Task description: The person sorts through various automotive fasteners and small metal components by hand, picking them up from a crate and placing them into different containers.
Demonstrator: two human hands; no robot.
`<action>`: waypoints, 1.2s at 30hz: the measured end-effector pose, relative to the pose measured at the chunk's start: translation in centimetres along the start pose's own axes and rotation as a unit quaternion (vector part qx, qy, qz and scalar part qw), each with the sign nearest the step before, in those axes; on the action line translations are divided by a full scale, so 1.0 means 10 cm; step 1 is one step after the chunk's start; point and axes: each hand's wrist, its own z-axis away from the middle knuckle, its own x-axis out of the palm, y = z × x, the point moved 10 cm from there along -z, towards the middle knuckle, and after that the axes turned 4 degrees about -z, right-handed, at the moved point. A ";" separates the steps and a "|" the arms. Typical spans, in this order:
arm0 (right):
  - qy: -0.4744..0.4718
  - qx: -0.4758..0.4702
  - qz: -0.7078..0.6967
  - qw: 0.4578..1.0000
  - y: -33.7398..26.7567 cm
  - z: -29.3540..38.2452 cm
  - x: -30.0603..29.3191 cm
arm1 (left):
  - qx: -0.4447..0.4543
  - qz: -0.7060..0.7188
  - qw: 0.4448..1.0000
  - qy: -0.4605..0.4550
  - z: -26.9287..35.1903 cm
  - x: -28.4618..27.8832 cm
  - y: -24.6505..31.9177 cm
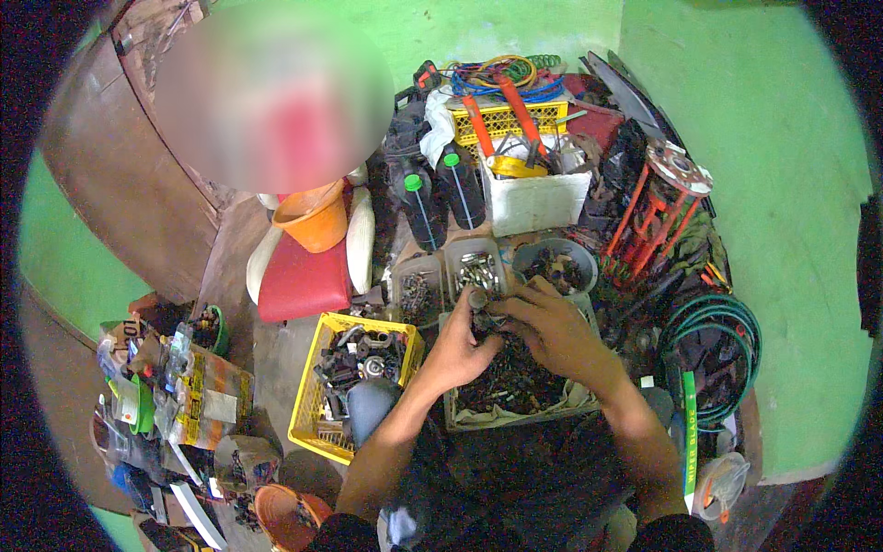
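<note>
A small part with a round, greyish end [477, 298] is gripped between the thumb and fingers of my left hand [455, 352]. The fingertips of my right hand [552, 331] come in from the other side and pinch at the same part; its lower portion is dark and mostly covered by the fingers. Both hands are over a rectangular plastic bin [452, 407] full of small dark pieces, with cloth along its near side. Just beyond are a clear container of shiny metal pieces [476, 265], a tub of darker small hardware [419, 293] and a round grey bucket [590, 265].
A yellow crate [303, 407] of mixed parts stands left, beside my knee. Dark bottles with green caps [412, 183] and a white foam box [534, 207] of tools are behind. An orange pot [314, 221] sits on a red seat [303, 283]. Coiled green hose [748, 345] lies right.
</note>
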 end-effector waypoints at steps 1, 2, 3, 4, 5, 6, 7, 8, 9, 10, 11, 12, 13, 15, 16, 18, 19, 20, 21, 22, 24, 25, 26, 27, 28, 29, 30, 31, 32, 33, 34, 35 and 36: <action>-0.007 0.014 -0.034 0.999 0.04 -0.01 0.01 | 0.009 0.016 1.000 -0.007 0.00 0.00 0.02; -0.006 0.009 -0.059 0.998 0.05 0.00 0.01 | 0.018 0.033 0.999 -0.015 0.00 0.00 0.05; -0.006 0.003 -0.087 0.996 0.07 0.00 0.02 | 0.011 0.062 0.998 -0.025 0.01 0.00 0.03; -0.006 -0.003 -0.114 0.993 0.10 0.00 0.04 | 0.004 0.092 0.995 -0.035 0.03 0.00 0.00; -0.019 0.001 -0.133 0.991 0.17 0.01 0.11 | -0.003 0.121 0.992 -0.044 0.05 0.00 -0.02; -0.032 0.007 -0.151 0.988 0.23 0.02 0.16 | 0.001 0.127 0.991 -0.052 0.06 -0.01 -0.02; -0.045 0.011 -0.168 0.985 0.25 0.02 0.20 | 0.005 0.134 0.989 -0.059 0.08 -0.01 -0.04; -0.058 0.052 -0.209 0.975 0.31 0.03 0.23 | 0.009 0.139 0.988 -0.065 0.09 -0.02 -0.05; -0.072 0.093 -0.247 0.962 0.35 0.04 0.25 | 0.009 0.150 0.987 -0.063 0.10 -0.04 -0.07; -0.086 0.135 -0.284 0.945 0.39 0.06 0.29 | 0.009 0.160 0.985 -0.060 0.10 -0.06 -0.09; -0.031 0.189 -0.345 0.919 0.54 0.09 0.29 | 0.008 0.170 0.984 -0.057 0.10 -0.09 -0.10; 0.028 0.243 -0.398 0.884 0.74 0.18 0.32 | 0.005 0.177 0.983 -0.050 0.08 -0.09 -0.13; 0.059 0.249 -0.377 0.890 0.84 0.21 0.27 | 0.001 0.183 0.982 -0.041 0.08 -0.12 -0.14; 0.092 0.219 -0.258 0.937 0.93 0.22 0.11 | -0.053 0.230 0.972 -0.019 0.09 -0.16 -0.24; 0.095 0.221 -0.283 0.928 0.99 0.20 0.11 | -0.102 0.271 0.957 -0.005 0.10 -0.17 -0.32; 0.097 0.261 -0.454 0.846 1.10 0.13 0.19 | -0.201 0.363 0.909 0.030 0.16 -0.19 -0.55; 0.098 0.295 -0.583 0.750 1.16 0.12 0.29 | -0.212 0.416 0.883 0.053 0.15 -0.20 -0.57; 0.115 0.270 -0.577 0.763 1.12 0.07 0.21 | -0.222 0.465 0.853 0.077 0.13 -0.22 -0.56; 0.122 0.270 -0.540 0.788 1.22 0.10 0.22 | -0.231 0.513 0.821 0.099 0.13 -0.22 -0.57; 0.125 0.266 -0.503 0.813 1.41 0.13 0.30 | -0.225 0.543 0.803 0.097 0.15 -0.19 -0.81; 0.150 0.360 -0.512 0.765 2.26 0.44 0.71 | -0.245 0.556 0.790 0.084 0.11 -0.03 -1.05; 0.187 0.449 -0.554 0.675 2.81 0.76 1.00 | -0.254 0.565 0.781 0.071 0.06 0.09 -1.11; 0.166 0.470 -0.508 0.702 2.97 0.91 1.28 | -0.258 0.576 0.772 0.079 0.07 0.11 -1.20; 0.189 0.500 -0.501 0.680 3.36 1.24 1.47 | -0.260 0.602 0.751 0.070 0.00 0.25 -1.19; 0.221 0.530 -0.489 0.657 3.76 1.64 1.56 | -0.261 0.630 0.729 0.053 -0.11 0.44 -1.13; 0.112 0.543 -0.564 0.613 3.07 1.15 1.99 | -0.266 0.630 0.722 0.106 0.08 0.12 -1.35; 0.159 0.527 -0.533 0.643 3.49 1.41 1.81 | -0.288 0.624 0.715 0.125 -0.05 0.32 -1.12; 0.201 0.509 -0.499 0.671 3.91 1.68 1.61 | -0.275 0.634 0.719 0.078 -0.18 0.52 -1.00; 0.215 0.506 -0.524 0.650 3.86 1.52 1.61 | -0.263 0.628 0.730 0.066 -0.15 0.48 -1.08; 0.226 0.505 -0.547 0.629 3.73 1.28 1.53 | -0.253 0.621 0.739 0.058 -0.11 0.41 -1.13; 0.246 0.505 -0.561 0.608 3.64 1.19 1.35 | -0.238 0.621 0.744 0.058 -0.11 0.35 -0.91; 0.229 0.506 -0.549 0.625 3.55 1.10 1.20 | -0.241 0.618 0.746 0.060 -0.10 0.32 -0.89; 0.215 0.507 -0.537 0.639 3.52 1.07 1.06 | -0.246 0.614 0.748 0.059 -0.07 0.28 -0.88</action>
